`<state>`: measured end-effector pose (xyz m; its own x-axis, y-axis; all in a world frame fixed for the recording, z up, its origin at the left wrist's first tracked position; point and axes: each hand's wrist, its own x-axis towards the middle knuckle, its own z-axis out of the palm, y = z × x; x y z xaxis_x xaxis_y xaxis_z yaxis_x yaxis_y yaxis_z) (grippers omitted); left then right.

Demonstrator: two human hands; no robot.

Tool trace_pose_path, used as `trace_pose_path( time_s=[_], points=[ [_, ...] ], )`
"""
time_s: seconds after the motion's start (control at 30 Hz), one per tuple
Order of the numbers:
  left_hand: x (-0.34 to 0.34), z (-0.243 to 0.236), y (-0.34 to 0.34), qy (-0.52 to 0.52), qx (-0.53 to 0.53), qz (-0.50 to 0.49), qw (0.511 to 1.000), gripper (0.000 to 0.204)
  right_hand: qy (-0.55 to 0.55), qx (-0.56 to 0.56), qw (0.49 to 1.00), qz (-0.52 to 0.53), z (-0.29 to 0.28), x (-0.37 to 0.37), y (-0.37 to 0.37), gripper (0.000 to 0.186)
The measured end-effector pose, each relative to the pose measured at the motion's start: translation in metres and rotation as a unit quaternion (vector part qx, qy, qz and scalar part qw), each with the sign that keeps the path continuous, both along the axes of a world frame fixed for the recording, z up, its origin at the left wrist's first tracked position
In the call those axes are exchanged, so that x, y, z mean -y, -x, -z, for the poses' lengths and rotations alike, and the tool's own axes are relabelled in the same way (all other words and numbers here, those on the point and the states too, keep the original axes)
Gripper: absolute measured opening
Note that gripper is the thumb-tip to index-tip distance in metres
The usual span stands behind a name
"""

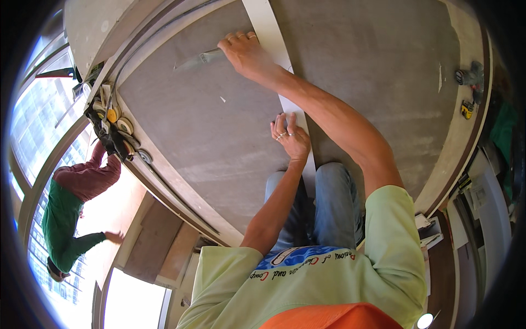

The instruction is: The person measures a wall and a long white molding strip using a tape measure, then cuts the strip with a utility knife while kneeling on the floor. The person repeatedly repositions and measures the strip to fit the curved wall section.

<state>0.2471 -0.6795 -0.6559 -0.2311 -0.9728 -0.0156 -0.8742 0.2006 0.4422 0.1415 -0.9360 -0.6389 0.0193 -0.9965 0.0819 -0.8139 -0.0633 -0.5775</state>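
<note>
I kneel on a large grey board (219, 137), and a long white strip (268, 27) runs up its middle. My right hand (246, 52) reaches far forward beside the strip. It grips the handle of a scraper (194, 60), whose flat metal blade points left over the board. My left hand (290, 137) lies closer to me with its fingers spread flat on the white strip, holding nothing. My knees in blue jeans (329, 203) rest just behind it.
Rolls of tape, discs and small tools (115, 129) are piled at the board's left edge. A power tool (468, 77) and a yellow tape measure (466, 109) lie at the far right. Another person in maroon and green (76, 203) is at the left by the windows.
</note>
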Motion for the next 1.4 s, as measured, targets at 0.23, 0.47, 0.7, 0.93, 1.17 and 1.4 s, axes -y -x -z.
trace_pose_path(
  time_s=[0.23,0.47,0.7,0.93,1.17,1.4],
  points=[
    [0.005,0.0,0.003,0.006,0.005,0.005,1.0,0.056,0.055,0.019,0.998,0.033,0.005,-0.006,-0.004,0.018],
    [0.001,0.005,-0.001,0.016,0.004,0.009,1.0,0.058,0.062,0.089,0.994,0.033,0.004,-0.014,-0.002,0.028],
    [0.004,0.001,0.001,0.011,0.003,0.008,1.0,0.059,0.056,0.202,0.965,0.159,-0.027,-0.056,0.073,0.032],
    [0.005,0.007,0.006,0.039,-0.007,0.013,0.999,0.055,0.041,-0.089,0.883,0.458,0.03,-0.249,0.223,0.036],
    [0.002,0.009,0.002,0.02,0.001,0.019,1.0,0.056,0.02,-0.25,0.84,0.482,0.04,-0.283,0.198,0.039],
    [-0.001,0.015,-0.003,0.022,0.007,0.024,0.999,0.054,-0.075,-0.184,0.832,0.519,0.027,-0.281,0.198,0.049]
  ],
)
